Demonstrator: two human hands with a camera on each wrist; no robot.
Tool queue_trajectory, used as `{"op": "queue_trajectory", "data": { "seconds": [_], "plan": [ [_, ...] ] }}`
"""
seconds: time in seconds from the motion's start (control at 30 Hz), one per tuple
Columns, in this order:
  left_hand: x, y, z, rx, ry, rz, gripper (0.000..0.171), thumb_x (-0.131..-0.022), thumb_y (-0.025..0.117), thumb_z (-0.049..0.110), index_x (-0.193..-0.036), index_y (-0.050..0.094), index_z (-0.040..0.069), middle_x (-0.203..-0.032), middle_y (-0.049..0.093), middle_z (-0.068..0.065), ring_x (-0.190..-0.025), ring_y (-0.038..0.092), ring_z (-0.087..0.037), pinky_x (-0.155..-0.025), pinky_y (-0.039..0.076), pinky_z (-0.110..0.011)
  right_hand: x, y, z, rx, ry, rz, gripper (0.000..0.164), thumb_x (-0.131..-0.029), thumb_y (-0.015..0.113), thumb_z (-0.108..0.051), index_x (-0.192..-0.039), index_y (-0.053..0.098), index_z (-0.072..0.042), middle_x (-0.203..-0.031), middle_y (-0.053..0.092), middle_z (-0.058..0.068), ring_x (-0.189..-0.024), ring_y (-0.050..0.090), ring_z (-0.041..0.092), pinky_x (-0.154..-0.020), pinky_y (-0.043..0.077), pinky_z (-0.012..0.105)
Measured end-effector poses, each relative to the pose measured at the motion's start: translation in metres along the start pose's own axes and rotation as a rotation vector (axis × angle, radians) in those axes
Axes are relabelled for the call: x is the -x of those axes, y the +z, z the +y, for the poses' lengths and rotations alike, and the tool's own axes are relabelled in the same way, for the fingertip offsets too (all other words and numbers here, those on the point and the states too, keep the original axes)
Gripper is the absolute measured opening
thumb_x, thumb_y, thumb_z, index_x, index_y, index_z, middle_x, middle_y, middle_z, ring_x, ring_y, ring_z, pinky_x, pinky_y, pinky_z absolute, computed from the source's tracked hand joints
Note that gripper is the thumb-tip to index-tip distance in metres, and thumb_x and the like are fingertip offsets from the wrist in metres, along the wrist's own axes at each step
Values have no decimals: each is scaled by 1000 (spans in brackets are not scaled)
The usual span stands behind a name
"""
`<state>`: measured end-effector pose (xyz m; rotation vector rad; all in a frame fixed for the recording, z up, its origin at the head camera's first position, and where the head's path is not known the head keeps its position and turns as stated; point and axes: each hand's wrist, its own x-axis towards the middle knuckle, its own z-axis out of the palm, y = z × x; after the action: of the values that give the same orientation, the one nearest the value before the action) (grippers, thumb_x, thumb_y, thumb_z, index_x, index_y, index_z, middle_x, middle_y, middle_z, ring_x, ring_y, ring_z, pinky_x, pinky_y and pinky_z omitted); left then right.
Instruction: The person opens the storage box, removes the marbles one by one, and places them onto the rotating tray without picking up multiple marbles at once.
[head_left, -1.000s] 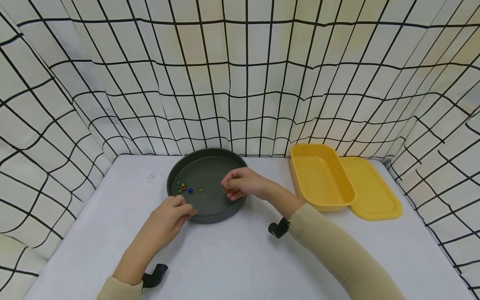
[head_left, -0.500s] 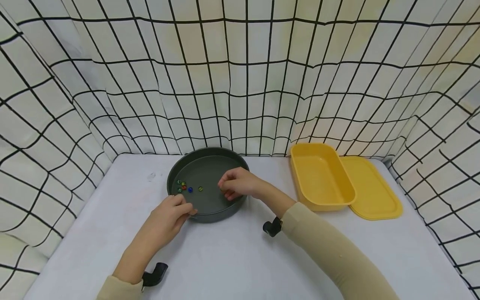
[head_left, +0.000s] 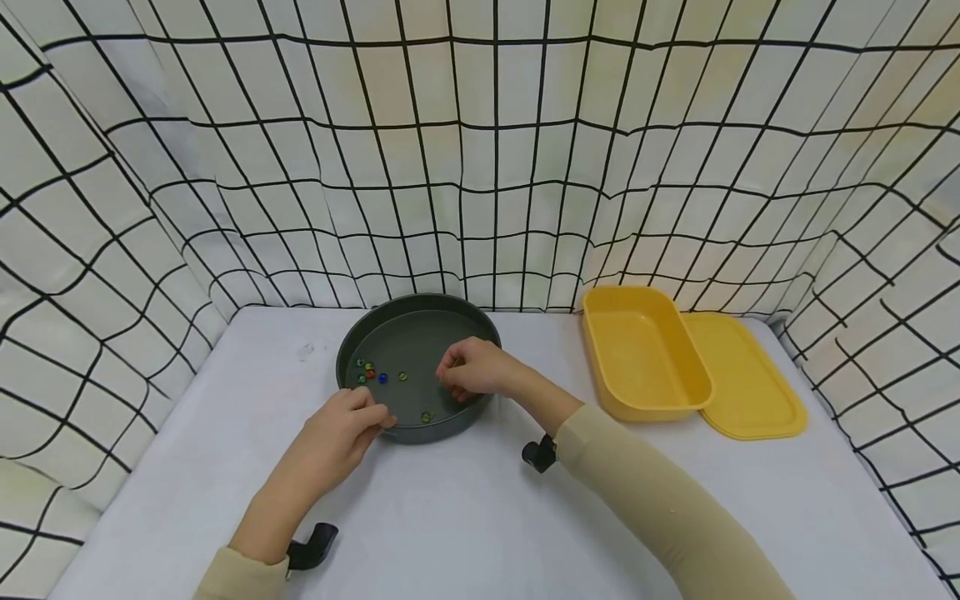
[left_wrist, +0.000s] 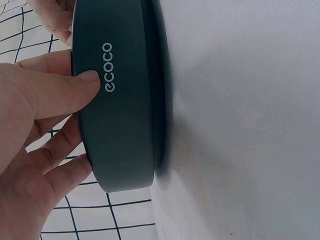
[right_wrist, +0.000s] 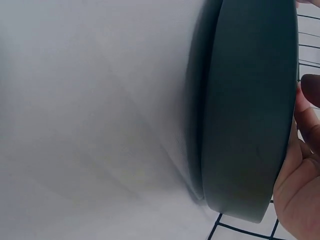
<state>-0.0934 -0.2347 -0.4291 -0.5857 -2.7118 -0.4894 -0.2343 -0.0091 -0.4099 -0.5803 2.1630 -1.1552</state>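
Note:
A dark green round tray [head_left: 420, 333] lies on the white table; its side reads "ecoco" in the left wrist view. My left hand [head_left: 341, 429] grips the tray's near-left rim, thumb on the outer wall and fingers over the edge. Over the tray's right part is my right hand [head_left: 476, 367], its fingers curled; whether anything is inside them is hidden. Several glass marbles rest in the tray: a small group with a red-orange marble [head_left: 371, 374] at the left, a blue marble [head_left: 383, 378], a yellowish marble [head_left: 402, 377], and a yellow-green marble [head_left: 427, 417] near the front.
To the right stands a yellow rectangular container [head_left: 645, 350], without its cover on. A flat yellow lid [head_left: 750, 383] lies beside it, partly under its edge. White walls with a black grid net [head_left: 493, 192] enclose the table at the back and sides.
A yellow-green marble has appeared in the front of the tray, left of the right hand. The right hand has shifted slightly left. The left hand has stayed on the rim.

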Motion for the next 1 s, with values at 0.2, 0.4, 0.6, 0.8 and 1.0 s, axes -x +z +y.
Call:
{"op": "queue_trajectory", "data": {
  "seconds": [0.2,0.4,0.6,0.8,1.0],
  "plan": [
    [0,1,-1,-3,7,8,21,-81,81,5,-86,71,23,-80,50,11,-79,46,-9,-65,46,-26,3,-3,3,-73,-45,-14,22,-96,58,-11,-111,68,3,-94,68,11,-78,67,17,-70,60,31],
    [0,2,-1,3,11,12,22,-81,81,5,-86,72,24,-80,51,11,-80,47,-9,-65,47,-26,9,-11,5,-216,-45,-56,27,-98,58,-10,-119,63,7,-102,67,16,-79,67,17,-76,60,33],
    [0,1,-1,2,-8,-7,22,-82,81,4,-87,73,24,-82,52,11,-81,48,-9,-66,48,-27,20,-25,11,-331,-27,-76,30,-99,58,-10,-122,59,8,-100,66,16,-78,66,17,-78,60,33],
    [0,2,0,5,4,5,24,-80,81,2,-86,73,23,-82,53,11,-82,50,-10,-67,49,-27,36,-44,16,-374,-49,-65,25,-101,57,-12,-120,60,5,-114,61,30,-82,67,20,-83,60,37],
    [-1,2,1,10,12,15,25,-80,81,0,-86,73,23,-82,53,11,-81,50,-10,-67,49,-27,51,-62,23,-371,-48,-30,28,-102,56,-12,-121,58,8,-104,64,21,-82,67,21,-87,58,43]
  ]
}}
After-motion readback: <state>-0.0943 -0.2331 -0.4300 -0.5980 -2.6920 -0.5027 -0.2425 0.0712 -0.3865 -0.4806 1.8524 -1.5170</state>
